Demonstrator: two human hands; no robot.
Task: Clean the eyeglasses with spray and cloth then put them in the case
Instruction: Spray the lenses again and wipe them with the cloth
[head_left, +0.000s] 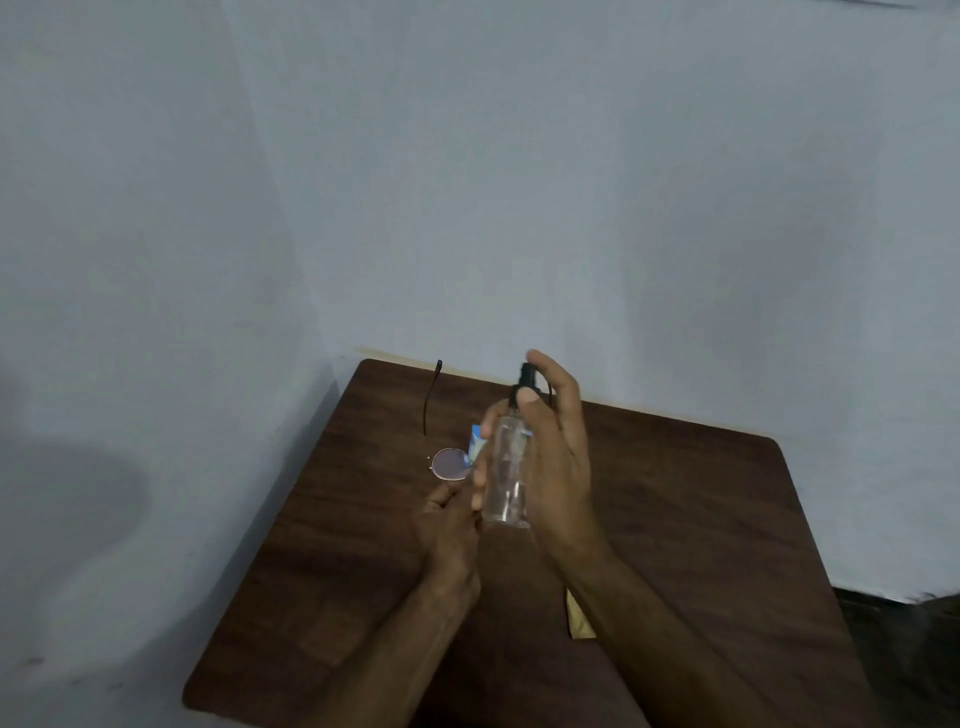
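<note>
Eyeglasses (451, 464), thin-wired and fragile-looking (hold the rim, not the lens), are pinched by the left hand (449, 525) over the table (675, 493), while the right hand (556, 457) grips the probably light, slick spray bottle (506, 467).

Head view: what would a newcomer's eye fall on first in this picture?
The clear spray bottle with a black nozzle stands upright in the middle of the picture, gripped by the right hand with a finger on top. Just left of it, the left hand pinches the eyeglasses by the lower rim of a round lens. Both are above the dark brown table.
</note>
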